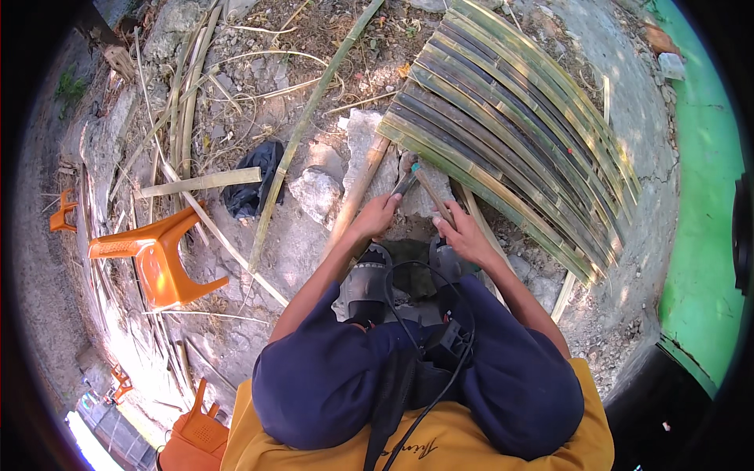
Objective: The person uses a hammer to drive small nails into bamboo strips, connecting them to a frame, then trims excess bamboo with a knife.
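Observation:
My left hand (379, 214) is closed around a short dark piece (404, 184) whose kind I cannot make out. In my right hand (463, 234) is the wooden handle (433, 192) of a tool that looks like a hammer. Its far end, small and teal, meets the dark piece between my hands. Both hands are above a rough stone slab (424, 200), just beyond my shoes (367, 279). To the right of them lies a panel of split bamboo slats (503, 137), green and dark, set side by side. A bamboo pole (363, 192) passes under my left wrist.
An orange plastic stool (157, 263) lies tipped over at the left. Near it are a black plastic bag (255, 177), a pale rock (316, 194) and a long bamboo strip (302, 129). More strips are scattered about. A green wall (699, 196) stands at the right.

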{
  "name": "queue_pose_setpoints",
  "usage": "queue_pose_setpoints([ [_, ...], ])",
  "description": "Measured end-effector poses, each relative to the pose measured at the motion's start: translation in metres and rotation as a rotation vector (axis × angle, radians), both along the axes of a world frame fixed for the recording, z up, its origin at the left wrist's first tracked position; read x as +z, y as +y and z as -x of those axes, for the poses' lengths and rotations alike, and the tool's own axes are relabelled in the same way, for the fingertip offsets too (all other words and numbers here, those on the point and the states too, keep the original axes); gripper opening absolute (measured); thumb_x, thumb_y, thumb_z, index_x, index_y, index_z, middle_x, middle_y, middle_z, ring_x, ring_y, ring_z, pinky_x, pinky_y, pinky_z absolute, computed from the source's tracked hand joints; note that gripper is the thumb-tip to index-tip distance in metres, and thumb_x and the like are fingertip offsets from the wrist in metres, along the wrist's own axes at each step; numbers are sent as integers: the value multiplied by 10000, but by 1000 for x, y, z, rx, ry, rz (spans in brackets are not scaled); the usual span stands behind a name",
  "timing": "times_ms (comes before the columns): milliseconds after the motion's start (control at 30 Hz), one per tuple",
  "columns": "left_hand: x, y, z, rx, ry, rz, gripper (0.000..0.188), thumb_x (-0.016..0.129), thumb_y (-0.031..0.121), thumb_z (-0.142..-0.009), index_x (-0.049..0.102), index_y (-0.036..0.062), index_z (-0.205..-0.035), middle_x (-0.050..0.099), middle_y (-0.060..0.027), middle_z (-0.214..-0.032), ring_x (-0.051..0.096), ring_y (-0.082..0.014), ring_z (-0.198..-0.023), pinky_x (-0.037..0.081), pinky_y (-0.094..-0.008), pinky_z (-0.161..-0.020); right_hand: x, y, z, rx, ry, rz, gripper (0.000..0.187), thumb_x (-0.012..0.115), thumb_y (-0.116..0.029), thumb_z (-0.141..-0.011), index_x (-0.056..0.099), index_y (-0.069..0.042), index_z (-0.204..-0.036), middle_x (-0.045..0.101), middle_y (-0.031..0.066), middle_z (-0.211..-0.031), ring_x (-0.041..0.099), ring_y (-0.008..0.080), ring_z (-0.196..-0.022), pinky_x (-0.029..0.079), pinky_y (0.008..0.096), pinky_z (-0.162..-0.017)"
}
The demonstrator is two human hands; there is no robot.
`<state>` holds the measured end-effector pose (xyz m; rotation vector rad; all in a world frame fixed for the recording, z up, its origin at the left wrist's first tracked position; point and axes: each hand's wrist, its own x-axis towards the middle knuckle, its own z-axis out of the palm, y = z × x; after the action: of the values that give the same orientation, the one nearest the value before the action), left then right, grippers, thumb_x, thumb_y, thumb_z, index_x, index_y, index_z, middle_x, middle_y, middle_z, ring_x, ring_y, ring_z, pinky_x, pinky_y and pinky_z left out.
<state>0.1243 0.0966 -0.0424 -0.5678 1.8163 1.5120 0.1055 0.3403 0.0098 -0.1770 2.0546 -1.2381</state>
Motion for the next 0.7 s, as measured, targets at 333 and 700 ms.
queue_pose_setpoints([
  [333,-11,-1,-4,-140,217,265,523,424,409,-1080,617,-61,-955,662,-318,-888,668,-477,-843,499,-543,-808,25,-3,-6,-225,421,78,221,501,-212,-1072,501,-1,-1133,608,290,-733,609,516,-701,454,533,-613],
  [700,-26,7,-4,-157,210,263,553,385,427,-1089,628,-58,-982,661,-340,-964,634,-521,-973,461,-560,-894,-11,23,-3,20,292,-217,293,477,-277,-1086,521,12,-1067,567,305,-667,598,539,-677,429,572,-608],
])
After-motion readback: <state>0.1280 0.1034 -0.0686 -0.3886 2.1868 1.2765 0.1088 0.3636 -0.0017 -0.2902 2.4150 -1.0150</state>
